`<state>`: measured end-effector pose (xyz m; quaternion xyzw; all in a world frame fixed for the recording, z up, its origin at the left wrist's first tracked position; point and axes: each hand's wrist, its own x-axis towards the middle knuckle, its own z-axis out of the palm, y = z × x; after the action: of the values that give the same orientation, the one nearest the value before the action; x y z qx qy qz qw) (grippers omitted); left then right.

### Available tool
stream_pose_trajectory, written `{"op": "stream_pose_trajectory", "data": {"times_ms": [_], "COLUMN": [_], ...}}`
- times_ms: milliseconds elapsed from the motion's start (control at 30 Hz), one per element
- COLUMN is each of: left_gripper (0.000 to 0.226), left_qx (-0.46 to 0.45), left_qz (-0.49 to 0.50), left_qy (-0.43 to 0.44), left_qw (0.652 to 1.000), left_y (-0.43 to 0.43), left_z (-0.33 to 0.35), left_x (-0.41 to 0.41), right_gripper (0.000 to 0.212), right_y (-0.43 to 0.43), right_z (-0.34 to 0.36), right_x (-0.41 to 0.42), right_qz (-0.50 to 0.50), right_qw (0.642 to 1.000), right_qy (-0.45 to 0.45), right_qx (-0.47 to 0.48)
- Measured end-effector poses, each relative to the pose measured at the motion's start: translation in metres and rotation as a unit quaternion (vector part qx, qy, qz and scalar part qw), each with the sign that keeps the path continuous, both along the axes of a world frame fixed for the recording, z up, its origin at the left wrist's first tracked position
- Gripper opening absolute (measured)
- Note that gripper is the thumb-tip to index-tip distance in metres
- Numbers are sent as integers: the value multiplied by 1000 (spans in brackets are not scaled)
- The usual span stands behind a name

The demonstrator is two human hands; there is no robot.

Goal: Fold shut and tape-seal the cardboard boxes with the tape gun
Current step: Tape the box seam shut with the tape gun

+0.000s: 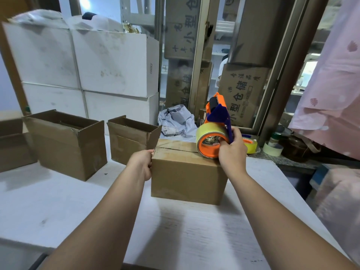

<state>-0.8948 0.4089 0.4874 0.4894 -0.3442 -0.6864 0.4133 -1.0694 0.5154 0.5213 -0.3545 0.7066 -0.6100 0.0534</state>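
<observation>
Where the right grip [232, 147] clenches round the blue handle of the tape gun [216, 117], we see a finger hooked into the orange core of its yellowish tape roll [209, 142]. The roll rests on the top of the closed box [187, 178], at its right end, and the gun's orange head tilts up above the box. The left grip [141, 163] grasps the box's upper left edge, palm against the left face and thumb at the top corner. The box's flaps are folded shut, with a seam running across the top. The box stands on the white counter [175, 230].

Just beyond the box's left corner we find an open box [128, 139], its flaps up. Farther left of the closed box stands a larger open box [68, 145], and another carton [11, 145] sits at the frame's edge. Behind the closed box lies a crumpled grey bag [175, 119]. To its right sit a spare tape roll [252, 146] and a pale tape roll [272, 150]. White cartons [97, 65] are stacked well behind it to the left, and pink cloth [331, 94] hangs to its right.
</observation>
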Motion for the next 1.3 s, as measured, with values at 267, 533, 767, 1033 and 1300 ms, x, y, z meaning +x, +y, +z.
{"op": "stream_pose_trajectory", "data": {"times_ms": [267,533,767,1033,1300], "left_gripper": [26,59,68,82,69], "left_qx": [-347,-296,-380,-470,-486], "left_qz": [127,3,-11,-95,-57], "left_qy": [-152,-202,-348,-551,-593], "left_qw": [917,934,857,683,640], "left_y": [32,43,33,44,48], "left_z": [-9,-21,-2,14,9], "left_x": [1,0,2,-20,-22], "right_gripper": [38,39,39,37,36], "right_y": [0,1,0,-2,1], "right_z": [-1,-1,-2,-2,-1], "right_x": [-1,-3,-4,-4,-3], "right_qz": [3,14,12,0,7], "right_qw": [1000,1000,1000,1000,1000], "right_qy": [3,5,9,10,20], "right_qx": [-1,-10,-17,-10,-19]}}
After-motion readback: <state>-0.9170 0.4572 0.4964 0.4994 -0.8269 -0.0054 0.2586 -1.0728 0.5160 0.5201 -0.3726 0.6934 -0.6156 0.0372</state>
